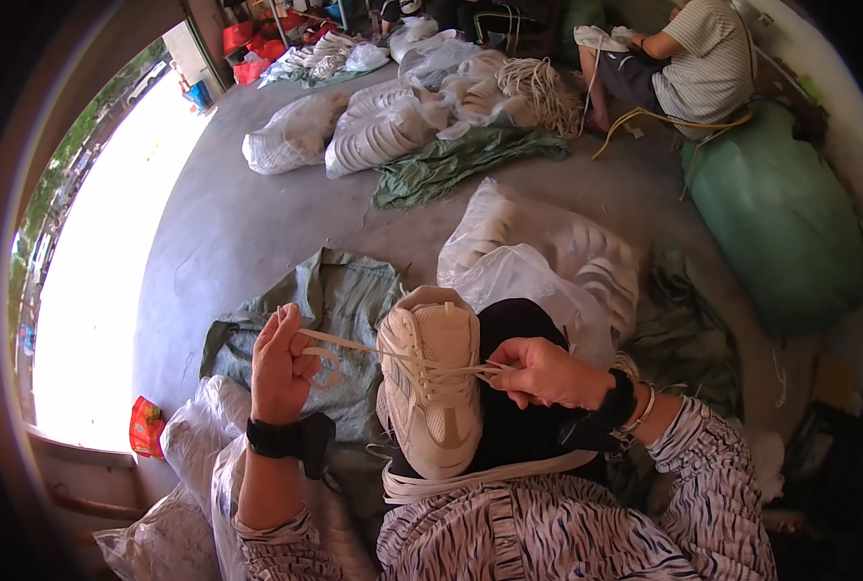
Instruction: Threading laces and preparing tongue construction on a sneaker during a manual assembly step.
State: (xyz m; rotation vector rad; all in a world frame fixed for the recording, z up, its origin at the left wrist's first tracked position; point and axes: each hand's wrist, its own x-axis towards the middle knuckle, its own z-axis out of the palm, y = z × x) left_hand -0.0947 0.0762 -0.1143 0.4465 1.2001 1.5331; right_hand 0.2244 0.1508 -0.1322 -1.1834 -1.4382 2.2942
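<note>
A cream sneaker [441, 426] with mesh panels rests on my lap, its toe toward me. Out to the left of it, my left hand [282, 363] is closed on one end of a cream shoelace [346, 342], which runs taut to the shoe and also hangs in a loop below the fingers. On the right side, my right hand [547, 373] pinches the lace close to the shoe. Across the front of the sneaker the lace is threaded in rows. A bundle of loose laces [489, 478] lies over my lap below the toe.
Beyond my knees lies a clear plastic bag of shoes [547, 252]. Green woven sacking [325, 281] spreads on the floor at left. Farther off are more bagged shoes [388, 121] and a bundle of laces [538, 92]. A person [707, 58] sits beside a big green sack [780, 213].
</note>
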